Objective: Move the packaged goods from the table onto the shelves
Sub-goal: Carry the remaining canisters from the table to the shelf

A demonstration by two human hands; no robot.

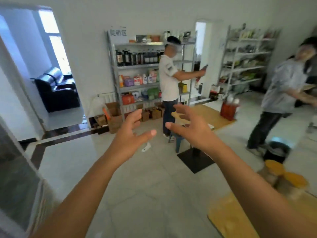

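My left hand (132, 133) and my right hand (190, 126) reach forward side by side over the floor, fingers spread and loosely bent, holding nothing. Far ahead stands a metal shelf unit (137, 67) stocked with dark bottles, soap bottles and packets. A second metal shelf unit (247, 60) with packaged goods stands at the back right. A wooden table (209, 115) in the middle distance carries a red package (229, 109). At the lower right, a yellow-topped table edge (228, 219) shows under my right forearm, with yellow-lidded packages (281, 172) beside it, blurred.
A person in a white shirt (169, 79) stands at the left shelf holding an item. Another person in grey (279, 90) moves at the right. Cardboard boxes (113, 115) lie by the shelf foot. A black bucket (276, 150), a blue stool (178, 143) and a doorway (51, 66) are around.
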